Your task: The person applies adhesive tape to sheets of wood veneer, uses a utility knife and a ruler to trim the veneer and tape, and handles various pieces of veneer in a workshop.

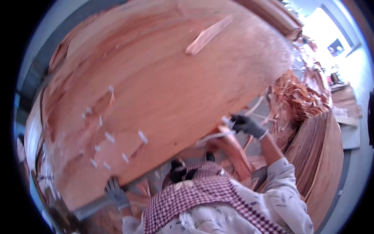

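A large reddish-brown veneer sheet fills most of the view, blurred, and patched with several small white tape pieces. My left hand, in a grey glove, grips the sheet's lower edge. My right hand, also in a grey glove, is closed on the sheet's right edge. A thin pale strip hangs just below that hand. A loose pale veneer strip lies on top of the sheet. My checked scarf shows at the bottom.
A heap of torn veneer scraps lies at the right. Below it stands a stack of curved veneer sheets. A grey floor runs along the right rim. More veneer pieces lie under the sheet.
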Available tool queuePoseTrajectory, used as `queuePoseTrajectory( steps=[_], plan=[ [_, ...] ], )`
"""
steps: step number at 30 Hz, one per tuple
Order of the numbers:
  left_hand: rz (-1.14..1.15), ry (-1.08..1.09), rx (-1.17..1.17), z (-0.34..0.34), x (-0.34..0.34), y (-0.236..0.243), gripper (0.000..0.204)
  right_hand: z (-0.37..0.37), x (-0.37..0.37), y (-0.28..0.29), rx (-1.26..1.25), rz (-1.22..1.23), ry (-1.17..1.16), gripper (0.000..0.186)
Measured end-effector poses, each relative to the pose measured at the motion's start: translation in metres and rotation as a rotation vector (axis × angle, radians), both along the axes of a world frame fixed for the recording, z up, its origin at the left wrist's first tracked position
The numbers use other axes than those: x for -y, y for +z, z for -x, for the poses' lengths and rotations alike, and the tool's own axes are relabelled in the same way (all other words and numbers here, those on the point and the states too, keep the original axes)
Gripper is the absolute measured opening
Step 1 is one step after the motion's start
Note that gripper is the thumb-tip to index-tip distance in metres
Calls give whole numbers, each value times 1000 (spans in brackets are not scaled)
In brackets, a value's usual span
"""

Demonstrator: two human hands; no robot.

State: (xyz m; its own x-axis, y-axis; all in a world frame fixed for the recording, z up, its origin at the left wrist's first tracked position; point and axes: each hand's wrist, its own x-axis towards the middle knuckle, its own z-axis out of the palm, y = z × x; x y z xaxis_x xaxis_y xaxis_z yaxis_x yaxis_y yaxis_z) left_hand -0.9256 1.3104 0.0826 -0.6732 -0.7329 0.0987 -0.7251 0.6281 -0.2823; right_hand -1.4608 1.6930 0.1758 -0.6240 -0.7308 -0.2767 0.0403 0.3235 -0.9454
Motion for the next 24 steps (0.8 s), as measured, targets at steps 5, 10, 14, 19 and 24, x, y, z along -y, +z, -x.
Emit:
queuePoseTrajectory(
  steps=[5, 10, 14, 19, 24],
  plan=[
    [-21, 234, 25, 18, -39, 31, 54, 39, 13, -2, 36, -95, 180, 23],
    [-208, 98, -276, 74, -117, 30, 51, 49, 41, 18, -108, -359, 525, 24],
    [-311, -149, -298, 159, -186, 34, 39, 45, 63, 11, -305, -317, 752, 29],
    [-386, -213, -426, 221, -220, 43, 35, 41, 95, -20, -247, -181, 948, 33],
    [-478, -336, -543, 269, -227, 37, 39, 41, 128, -32, -561, -261, 1058, 21]
  ],
)
